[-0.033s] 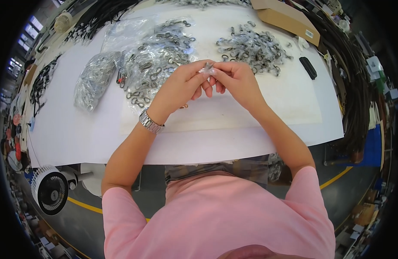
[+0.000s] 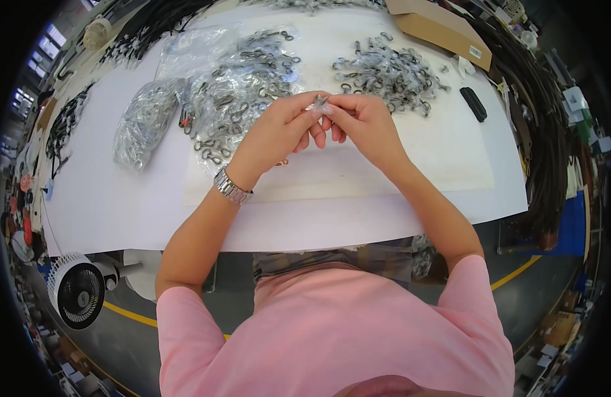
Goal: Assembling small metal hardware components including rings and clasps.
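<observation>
White worktable (image 2: 120, 205), grey floor (image 2: 127, 331) with yellow line (image 2: 130, 316), white floor fan (image 2: 77, 291), windows (image 2: 50, 40) upper left

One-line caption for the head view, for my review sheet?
Both hands, left hand and right hand, pinch a small metal piece over a white table strewn with metal clasps.

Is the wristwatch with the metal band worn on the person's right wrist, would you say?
No, the silver metal-band wristwatch sits on the left wrist, below the left hand; the right wrist is bare.
</observation>
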The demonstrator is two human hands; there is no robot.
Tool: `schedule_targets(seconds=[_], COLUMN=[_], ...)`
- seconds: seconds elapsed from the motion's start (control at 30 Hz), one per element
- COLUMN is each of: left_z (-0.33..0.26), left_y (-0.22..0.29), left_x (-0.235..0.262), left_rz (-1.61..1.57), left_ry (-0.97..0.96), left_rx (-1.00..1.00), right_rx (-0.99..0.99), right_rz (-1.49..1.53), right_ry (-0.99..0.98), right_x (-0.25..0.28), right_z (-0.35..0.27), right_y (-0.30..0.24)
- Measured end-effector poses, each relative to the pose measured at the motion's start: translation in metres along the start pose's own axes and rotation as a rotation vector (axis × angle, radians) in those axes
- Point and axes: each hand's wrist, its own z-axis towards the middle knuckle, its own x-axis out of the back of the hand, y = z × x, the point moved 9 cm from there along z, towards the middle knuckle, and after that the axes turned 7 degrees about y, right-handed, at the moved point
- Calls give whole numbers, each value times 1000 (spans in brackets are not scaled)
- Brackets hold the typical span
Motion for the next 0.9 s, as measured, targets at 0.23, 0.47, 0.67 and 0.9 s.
schedule_targets(seconds=[0.23, 0.47, 0.67, 0.9], left_z=[5, 11, 20, 19], left_y=[1, -14, -33, -31], left_x=[9, 47, 97, 83], left_rz=[98, -307, -455, -332], left_ry=[213, 205, 424, 382], left_rx=[-299, -24, -75, -59], right_rx=[4, -239, 120, 777], right_rz=[-54, 597, -383, -1291], right_ry=[-39, 83, 62, -197], right_x=[-6, 21, 2, -93], right_z=[-3, 15, 13, 1], right_y=[-4, 8, 0, 4])
